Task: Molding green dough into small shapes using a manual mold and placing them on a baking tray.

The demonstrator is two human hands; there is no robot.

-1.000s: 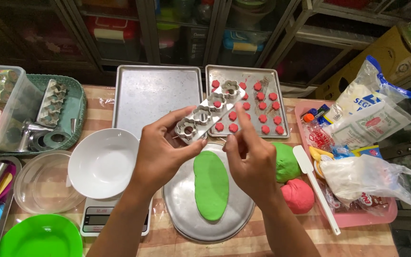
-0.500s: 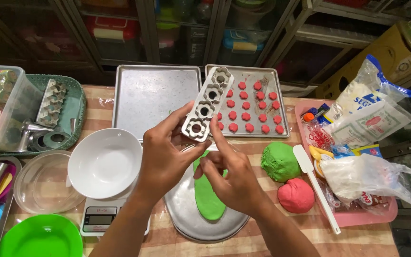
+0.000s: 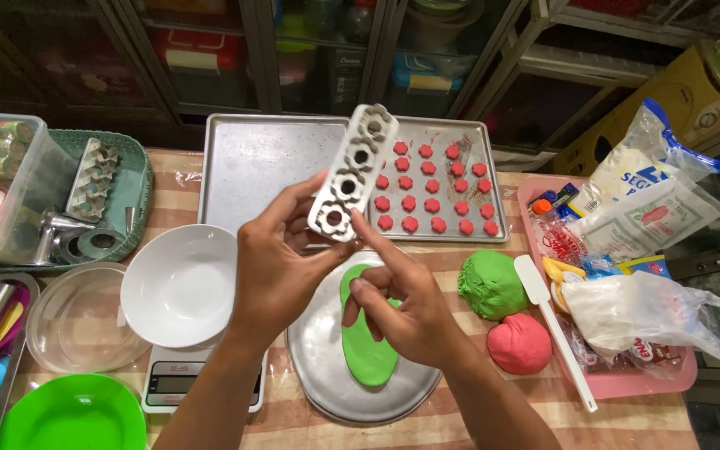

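Evidently, the white flower-cutter mould (image 3: 352, 173) was pinched upright in the left hand (image 3: 281, 267) above the rolled green dough (image 3: 368, 337), while the right hand (image 3: 410, 312), fingers loosely curled and holding nothing, was best pressed gently at its lowest cavity.

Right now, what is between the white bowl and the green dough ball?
The round metal plate with the flattened green dough strip lies between the white bowl and the green dough ball, seen from the head camera.

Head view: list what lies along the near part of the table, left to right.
Green plate → kitchen scale → round metal tray holding flattened green dough → red dough ball → pink tray.
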